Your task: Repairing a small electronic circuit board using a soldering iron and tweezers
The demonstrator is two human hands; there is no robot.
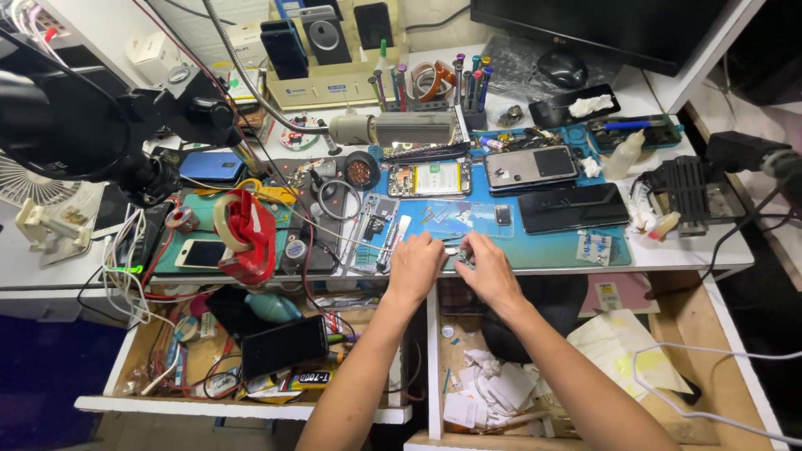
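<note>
The table (710,250) carries a blue mat (535,250), with two drawers pulled open beneath its front edge. On the mat lie a dark phone (573,207), an opened phone (429,179) with its battery showing, and a clear plate (464,220).

Both hands meet at the mat's front edge. The left hand (415,267) and right hand (487,269) pinch a small part (462,255) between their fingertips; its kind cannot be told.

Step in hand, as judged: fine handling of this part close to the mat. The next move calls for steady fingertips and a light grip, since the part sits above the open drawers.
</note>
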